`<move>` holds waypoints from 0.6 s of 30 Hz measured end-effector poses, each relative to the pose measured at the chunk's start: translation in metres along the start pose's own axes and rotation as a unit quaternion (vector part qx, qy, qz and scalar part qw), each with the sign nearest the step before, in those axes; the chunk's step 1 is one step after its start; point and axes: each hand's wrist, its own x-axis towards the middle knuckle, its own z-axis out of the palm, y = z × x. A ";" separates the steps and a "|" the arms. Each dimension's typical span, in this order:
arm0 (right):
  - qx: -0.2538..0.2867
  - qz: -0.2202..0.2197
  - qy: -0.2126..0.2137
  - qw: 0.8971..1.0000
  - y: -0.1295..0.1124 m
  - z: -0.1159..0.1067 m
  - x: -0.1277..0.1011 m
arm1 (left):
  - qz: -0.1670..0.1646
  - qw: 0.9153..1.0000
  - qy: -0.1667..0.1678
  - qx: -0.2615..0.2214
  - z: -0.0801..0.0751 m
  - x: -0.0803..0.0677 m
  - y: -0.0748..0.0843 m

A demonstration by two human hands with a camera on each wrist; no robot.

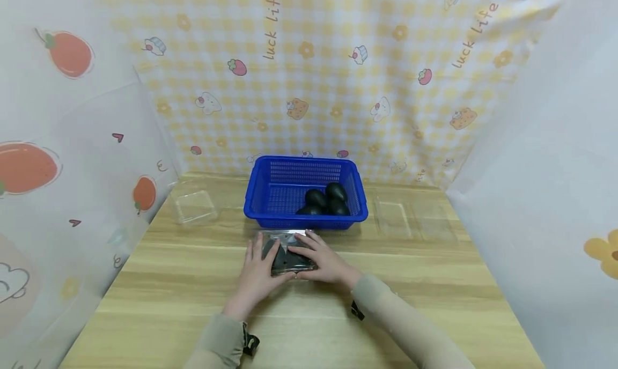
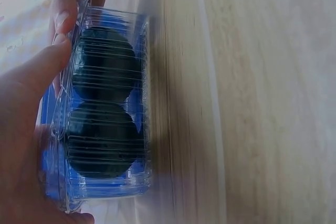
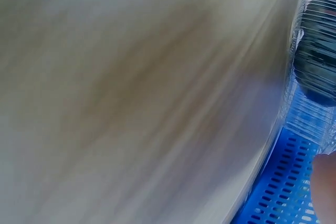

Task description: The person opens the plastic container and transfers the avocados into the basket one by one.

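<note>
Nearest the person, both hands are working on a clear box point(image 1: 288, 253) lying on the table point(image 1: 193, 299) just in front of the basket point(image 1: 270, 194). The left hand point(image 1: 257, 275) is cupping the box's left end, its fingers curling over the lid edge and the thumb point(image 2: 44, 66) pressing against the rim. The right hand point(image 1: 322, 259) is lying across the top right of the box, fingers fairly straight and a little spread, pressing down on the lid; whether its thumb is hooking under the box cannot be told.

The left wrist view is showing two dark avocados point(image 2: 102, 103) sitting side by side inside the box, filling it nearly wall to wall. The box is looking like thin ribbed plastic, so it is probably light, springy and slippery, and likely to buckle or pop open if squeezed in the middle. The fruit is giving it most of its weight. The firmest hold is likely at the two short ends along the rim, where the lid and tray are meeting, with both hands sharing the load.

Behind the box, the basket is holding three more loose avocados point(image 1: 325, 200) in its right half. To the left of the basket an empty clear box point(image 1: 193, 207) is resting on the table, and to the right of the basket another clear box point(image 1: 393, 217) is lying, hard to make out.
</note>
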 end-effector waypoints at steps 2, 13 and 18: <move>0.002 0.007 -0.002 1.000 0.003 -0.001 -0.003 | 0.003 1.000 0.000 0.001 0.002 0.002 0.003; -0.006 0.005 0.012 1.000 0.013 -0.008 -0.019 | 0.002 1.000 -0.019 0.007 0.011 0.007 0.019; -0.005 0.000 0.017 1.000 0.016 -0.010 -0.027 | 0.010 1.000 -0.014 0.017 0.015 0.008 0.026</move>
